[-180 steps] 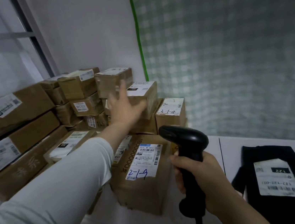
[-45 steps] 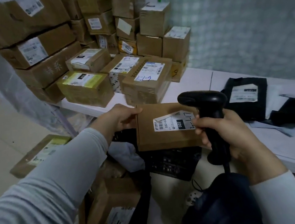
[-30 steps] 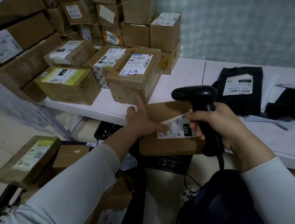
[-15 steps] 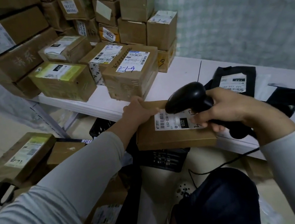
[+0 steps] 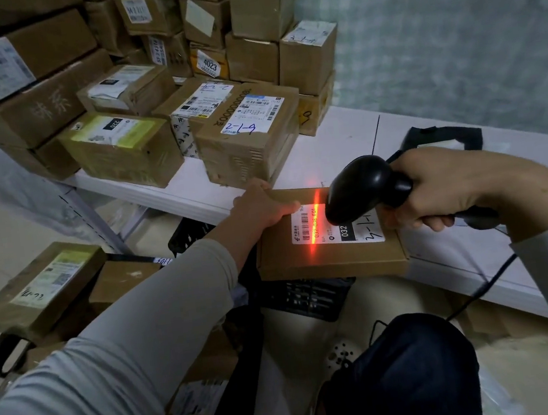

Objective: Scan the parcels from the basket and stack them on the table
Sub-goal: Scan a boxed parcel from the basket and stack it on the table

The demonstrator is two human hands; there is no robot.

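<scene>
Head view: at the centre of the frame the scan is under way. The left hand (image 5: 262, 205) grips the flat parcel (image 5: 327, 256) by its upper-left corner, thumb on the top face and fingers curled over the edge, holding it level above the black basket (image 5: 311, 297). The parcel's far edge lies right at the front edge of the white table (image 5: 344, 143); whether it rests on it I cannot tell. The right hand (image 5: 442, 186) is wrapped tight round the handle of the scanner (image 5: 363, 189), whose head points down just above the label (image 5: 337, 230). A red scan line (image 5: 314, 226) runs across the label beside the barcode and spills onto the cardboard above and below it.

The beam looks to sit a little to the right of the bars, so the read may call for a small shift of the scanner toward the left of the frame, or a slight turn of the parcel.

Once it registers, the next move is to lift the parcel onto the table and set it squarely among the stacked boxes (image 5: 250, 134) in the upper left. There is bare tabletop just right of them. More parcels (image 5: 39, 288) wait at the lower left.
</scene>
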